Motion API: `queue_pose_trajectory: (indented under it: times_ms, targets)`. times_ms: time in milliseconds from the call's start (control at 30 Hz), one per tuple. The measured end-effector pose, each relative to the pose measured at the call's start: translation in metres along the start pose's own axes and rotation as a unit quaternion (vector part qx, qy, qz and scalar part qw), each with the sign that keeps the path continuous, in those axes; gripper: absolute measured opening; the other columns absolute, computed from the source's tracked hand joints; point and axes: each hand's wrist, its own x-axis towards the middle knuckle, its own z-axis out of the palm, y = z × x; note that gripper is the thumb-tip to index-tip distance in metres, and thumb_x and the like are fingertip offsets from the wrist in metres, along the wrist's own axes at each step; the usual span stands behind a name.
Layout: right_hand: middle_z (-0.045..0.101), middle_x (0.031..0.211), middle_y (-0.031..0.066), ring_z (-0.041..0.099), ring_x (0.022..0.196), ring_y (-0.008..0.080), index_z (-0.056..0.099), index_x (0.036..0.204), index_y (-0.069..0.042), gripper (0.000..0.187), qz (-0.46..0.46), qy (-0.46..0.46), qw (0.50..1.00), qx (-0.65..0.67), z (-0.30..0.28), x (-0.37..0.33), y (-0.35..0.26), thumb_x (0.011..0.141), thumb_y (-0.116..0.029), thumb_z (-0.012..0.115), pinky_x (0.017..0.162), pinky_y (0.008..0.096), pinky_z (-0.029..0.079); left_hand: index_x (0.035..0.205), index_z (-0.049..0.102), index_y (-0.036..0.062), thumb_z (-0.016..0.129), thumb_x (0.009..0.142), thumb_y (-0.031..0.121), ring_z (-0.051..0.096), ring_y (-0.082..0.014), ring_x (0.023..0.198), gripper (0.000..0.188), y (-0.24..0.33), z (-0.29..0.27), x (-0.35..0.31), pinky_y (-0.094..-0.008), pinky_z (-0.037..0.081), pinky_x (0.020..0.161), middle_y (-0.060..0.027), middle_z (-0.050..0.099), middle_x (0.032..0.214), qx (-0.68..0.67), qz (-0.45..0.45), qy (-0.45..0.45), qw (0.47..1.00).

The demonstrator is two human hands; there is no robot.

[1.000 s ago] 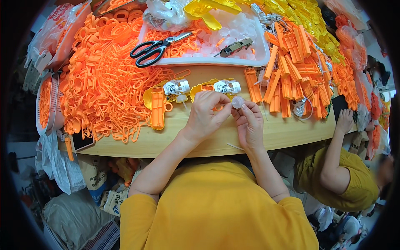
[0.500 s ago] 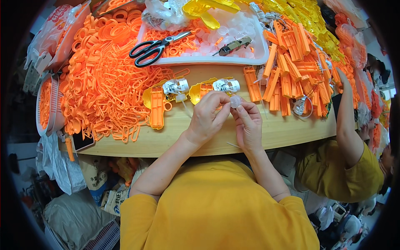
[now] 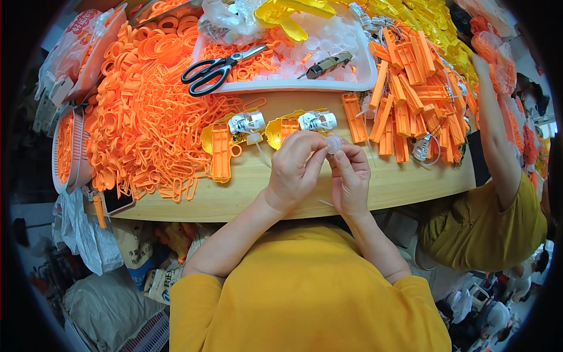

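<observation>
A small translucent plastic cap (image 3: 333, 144) is pinched between the fingertips of my left hand (image 3: 298, 167) and my right hand (image 3: 350, 179), above the table near its front edge. Just beyond my hands lies a yellow shell (image 3: 274, 130) with an orange holder and a white round unit (image 3: 317, 120) in it. A similar assembly sits to its left: an orange holder (image 3: 221, 154) and a white unit (image 3: 246, 122), with a translucent cap (image 3: 254, 138) and a thin pale tube beside them. My fingers partly hide the right-hand assembly.
A white tray (image 3: 281, 87) of translucent caps holds scissors (image 3: 218, 71) and a green-handled tool (image 3: 329, 64). Orange hooks and rings (image 3: 158, 111) heap up at left, orange holders (image 3: 404, 100) at right, yellow parts (image 3: 431, 29) behind. A co-worker's arm (image 3: 498, 129) reaches in from the right.
My hands stay almost in place, with the cap turned slightly between my fingers. The co-worker's arm at right has reached farther away, toward the yellow parts.
</observation>
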Motion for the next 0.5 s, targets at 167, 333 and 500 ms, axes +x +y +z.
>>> queue_pose_trajectory:
  times_ms: [167, 333, 500]
  targets:
    - [0.058, 0.123, 0.0122, 0.057, 0.112, 0.0180, 0.061, 0.103, -0.003, 0.009, -0.015, -0.004, 0.999, -0.036, -0.002, 0.003, 0.000, 0.094, -0.004, 0.061, 0.101, 0.0345, 0.044, 0.088, 0.067, -0.0006, 0.068, 0.078, -0.004, 0.067, -0.0236, 0.080, 0.011, 0.000, -0.001, 0.001, -0.0306, 0.053, 0.074, -0.0106, 0.069, 0.088, -0.084, -0.069, 0.006, 0.994]
    - [0.057, 0.124, 0.0136, 0.057, 0.114, 0.0229, 0.063, 0.100, -0.004, 0.014, -0.072, -0.085, 0.971, -0.211, -0.016, 0.017, -0.020, 0.087, 0.002, 0.065, 0.100, 0.0358, 0.045, 0.098, 0.068, 0.0013, 0.073, 0.079, 0.005, 0.063, -0.0181, 0.097, 0.020, 0.000, -0.024, 0.021, -0.0313, 0.050, 0.086, -0.0072, 0.069, 0.099, -0.073, -0.117, -0.123, 0.983]
    - [0.053, 0.126, 0.0178, 0.054, 0.116, 0.0328, 0.071, 0.099, -0.008, 0.030, -0.337, -0.249, 0.740, -0.526, -0.023, 0.026, -0.034, 0.072, 0.005, 0.075, 0.096, 0.0385, 0.046, 0.108, 0.065, 0.0039, 0.077, 0.076, 0.014, 0.059, -0.0221, 0.105, 0.036, 0.001, -0.048, 0.031, -0.0359, 0.043, 0.094, -0.0063, 0.065, 0.104, 0.000, -0.084, -0.304, 0.949]
